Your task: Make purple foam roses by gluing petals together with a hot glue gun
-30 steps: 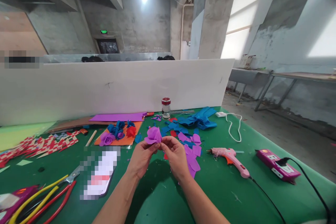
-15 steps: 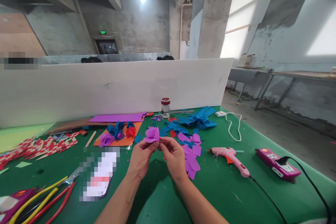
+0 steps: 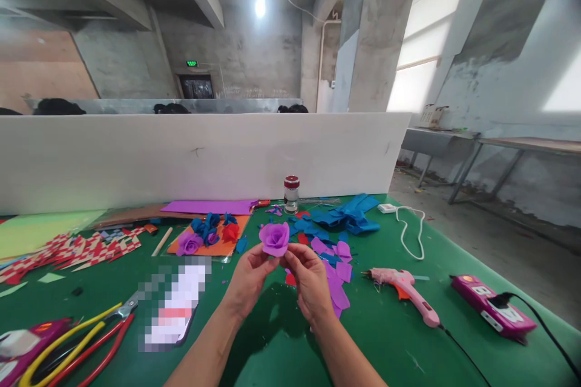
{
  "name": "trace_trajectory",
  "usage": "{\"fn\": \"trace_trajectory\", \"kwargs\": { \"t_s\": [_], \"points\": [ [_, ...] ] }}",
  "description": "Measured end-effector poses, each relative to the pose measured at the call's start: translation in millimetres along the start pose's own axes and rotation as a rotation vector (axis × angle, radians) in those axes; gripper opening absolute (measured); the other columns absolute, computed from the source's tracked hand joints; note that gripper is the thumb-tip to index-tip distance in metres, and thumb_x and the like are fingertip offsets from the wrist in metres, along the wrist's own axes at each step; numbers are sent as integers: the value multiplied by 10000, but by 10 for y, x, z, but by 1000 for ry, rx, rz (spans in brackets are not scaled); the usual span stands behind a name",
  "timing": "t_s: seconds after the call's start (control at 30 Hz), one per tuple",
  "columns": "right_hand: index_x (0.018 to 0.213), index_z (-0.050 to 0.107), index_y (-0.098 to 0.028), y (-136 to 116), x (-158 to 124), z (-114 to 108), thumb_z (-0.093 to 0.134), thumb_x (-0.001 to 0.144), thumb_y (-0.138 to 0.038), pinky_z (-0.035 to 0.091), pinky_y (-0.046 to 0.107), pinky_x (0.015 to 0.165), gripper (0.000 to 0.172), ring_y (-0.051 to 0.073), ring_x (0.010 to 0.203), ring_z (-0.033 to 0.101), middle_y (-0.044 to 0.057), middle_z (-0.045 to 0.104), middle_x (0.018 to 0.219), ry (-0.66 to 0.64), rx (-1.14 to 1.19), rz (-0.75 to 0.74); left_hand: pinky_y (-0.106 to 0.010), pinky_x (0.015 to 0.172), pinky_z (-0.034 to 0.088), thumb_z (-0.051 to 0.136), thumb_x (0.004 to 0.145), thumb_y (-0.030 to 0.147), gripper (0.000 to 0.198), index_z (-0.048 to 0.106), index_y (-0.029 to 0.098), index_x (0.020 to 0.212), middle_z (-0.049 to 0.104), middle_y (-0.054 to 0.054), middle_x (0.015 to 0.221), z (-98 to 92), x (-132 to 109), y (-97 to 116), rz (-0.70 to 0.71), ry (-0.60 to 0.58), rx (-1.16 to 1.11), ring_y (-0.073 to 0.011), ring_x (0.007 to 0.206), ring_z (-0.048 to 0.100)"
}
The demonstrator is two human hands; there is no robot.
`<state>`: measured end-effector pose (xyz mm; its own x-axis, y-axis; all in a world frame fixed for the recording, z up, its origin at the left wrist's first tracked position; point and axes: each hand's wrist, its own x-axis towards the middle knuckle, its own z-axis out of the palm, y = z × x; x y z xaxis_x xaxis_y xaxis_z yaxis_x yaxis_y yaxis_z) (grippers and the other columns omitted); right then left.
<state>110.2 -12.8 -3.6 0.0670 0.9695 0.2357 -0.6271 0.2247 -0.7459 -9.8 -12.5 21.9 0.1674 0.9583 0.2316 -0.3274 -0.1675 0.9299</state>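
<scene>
A purple paper flower (image 3: 275, 238) with layered, open petals is held up between both hands above the green table. My left hand (image 3: 252, 275) pinches its base from the left, thumb and fingers closed. From the right, my right hand (image 3: 310, 278) grips the same base with fingertips pressed together. Loose purple paper petals (image 3: 336, 290) lie just right of my right hand. Beyond the flower are blue paper scraps (image 3: 308, 227). Finished blue, purple and red paper flowers (image 3: 206, 230) rest on an orange sheet (image 3: 181, 246) at the left.
A pink glue gun (image 3: 403, 285) lies on the right, near a purple power strip (image 3: 492, 307). Left are pliers (image 3: 109, 320), scissors-like yellow handles (image 3: 68, 344) and a blurred phone (image 3: 179, 302). A lidded jar (image 3: 291, 195) stands before a white partition (image 3: 254, 154).
The purple paper flower has tipped toward me, so its open centre now shows. Both hands still hold its base. The view has shifted slightly.
</scene>
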Motion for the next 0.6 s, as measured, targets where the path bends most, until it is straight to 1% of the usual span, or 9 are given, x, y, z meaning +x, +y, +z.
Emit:
{"fn": "trace_trajectory", "kwargs": {
  "t_s": [0.13, 0.27, 0.33, 0.43, 0.5, 0.6],
  "points": [
    [850, 705, -224, 31, 10, -47, 787, 712, -295, 475, 264, 773, 176, 154, 808, 623, 0, 703, 837, -41, -30, -27, -368, 891, 473, 825, 624, 265, 337, 760, 190, 947, 725, -85, 930, -14, -34, 30, 72, 75, 104, -271, 977, 625],
    [895, 653, -239, 74, 12, -68, 779, 722, -272, 471, 254, 740, 217, 163, 824, 622, 1, 696, 895, -117, -33, -17, -340, 827, 485, 843, 587, 274, 252, 781, 203, 821, 700, -89, 947, -1, -61, 75, 190, 97, 178, -273, 950, 610],
    [913, 637, -240, 84, 10, -63, 782, 718, -276, 474, 268, 751, 246, 179, 849, 624, 12, 695, 927, -138, -51, -8, -332, 798, 487, 842, 586, 272, 216, 780, 204, 781, 688, -92, 928, 0, -61, 85, 228, 94, 213, -273, 933, 603],
    [926, 627, -240, 87, 9, -49, 776, 722, -321, 473, 275, 760, 265, 192, 872, 622, 21, 692, 944, -128, -92, -14, -326, 782, 486, 845, 578, 251, 227, 782, 212, 793, 692, -86, 896, -14, -44, 60, 246, 90, 234, -267, 911, 604],
    [921, 617, -245, 87, 11, -43, 769, 728, -352, 466, 254, 698, 268, 177, 817, 618, 9, 689, 911, -116, -100, -14, -320, 790, 483, 848, 568, 226, 258, 786, 224, 819, 703, -73, 900, -25, -27, 19, 239, 111, 245, -258, 903, 611],
    [912, 608, -242, 89, 16, -44, 782, 714, -358, 437, 225, 612, 288, 147, 710, 598, -11, 679, 818, -111, -66, 17, -311, 800, 479, 851, 559, 213, 268, 787, 229, 819, 718, -51, 884, -20, -8, -47, 208, 175, 260, -240, 874, 620]
  ]
}}
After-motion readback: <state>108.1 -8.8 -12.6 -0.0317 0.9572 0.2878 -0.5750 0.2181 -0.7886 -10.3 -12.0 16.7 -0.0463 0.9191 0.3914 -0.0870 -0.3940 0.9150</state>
